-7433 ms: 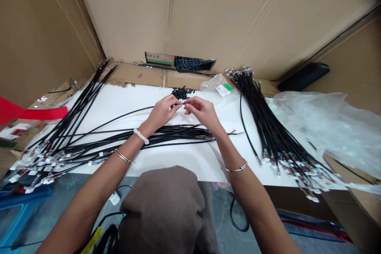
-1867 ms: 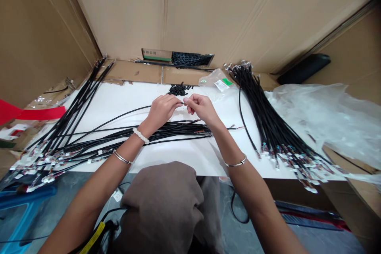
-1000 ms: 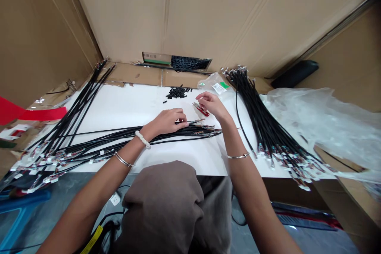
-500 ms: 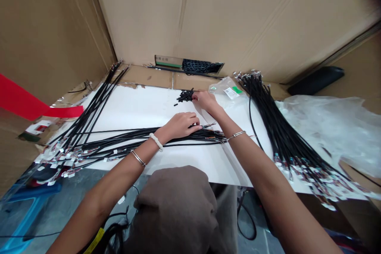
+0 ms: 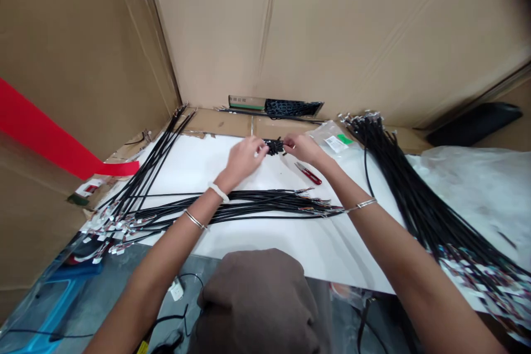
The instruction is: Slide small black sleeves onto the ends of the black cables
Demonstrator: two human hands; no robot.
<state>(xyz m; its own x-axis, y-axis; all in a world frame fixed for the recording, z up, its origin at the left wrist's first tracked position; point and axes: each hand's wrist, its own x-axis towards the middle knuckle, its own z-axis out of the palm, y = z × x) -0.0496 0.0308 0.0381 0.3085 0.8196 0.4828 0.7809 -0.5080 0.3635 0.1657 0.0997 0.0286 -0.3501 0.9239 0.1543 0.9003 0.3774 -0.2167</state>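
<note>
**Both hands meet at a pile of short black pieces (image 5: 274, 147)**

The pile lies on the white desk (image 5: 315, 254), near its far edge and directly between the left hand (image 5: 243, 157) and the right hand (image 5: 305, 148). Both hands are right up against it, with the fingers curled inward from either side. Each grip is drawn in rather than spread, but the pieces are too small to show whether either grip is pinching any of them.

Red-handled snips (image 5: 308, 173) lie on the desk just below the right hand. Closer to the person, a bundle of black cables (image 5: 249, 204) runs across the desk beneath both forearms. A second cable bundle (image 5: 155, 155) slants away on the left. A third (image 5: 427, 204) fans out on the right, beside a clear plastic bag (image 5: 332, 141) with a green label.
</note>
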